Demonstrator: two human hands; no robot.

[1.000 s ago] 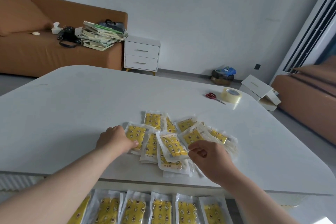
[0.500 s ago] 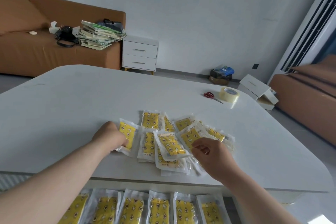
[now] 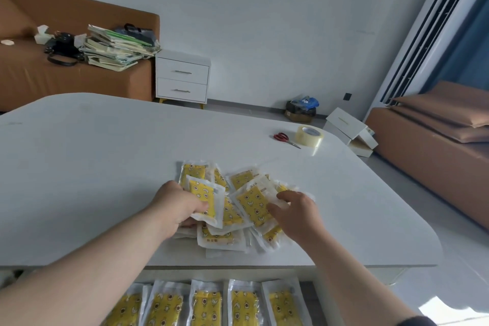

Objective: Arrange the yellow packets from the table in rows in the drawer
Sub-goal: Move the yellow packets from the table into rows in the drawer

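A loose pile of yellow packets [image 3: 239, 180] in clear wrappers lies near the front edge of the white table [image 3: 105, 167]. My left hand [image 3: 177, 206] grips one yellow packet [image 3: 205, 198], tilted up off the pile's left side. My right hand [image 3: 297, 213] pinches the edge of another packet [image 3: 254, 204] on the pile's right side. Below the table edge, the open drawer [image 3: 308, 291] holds a row of several yellow packets [image 3: 206, 304] lying side by side.
Red scissors [image 3: 284, 138] and a roll of clear tape [image 3: 309, 136] lie at the table's far right. Beyond the table are a brown sofa [image 3: 31, 79] with stacked books [image 3: 116, 46], a white nightstand [image 3: 182, 77], and white boxes [image 3: 349, 130] on the floor.
My left hand has lifted a packet from the pile's left edge and drawn it inward. My right hand has shifted onto a packet on the right side.
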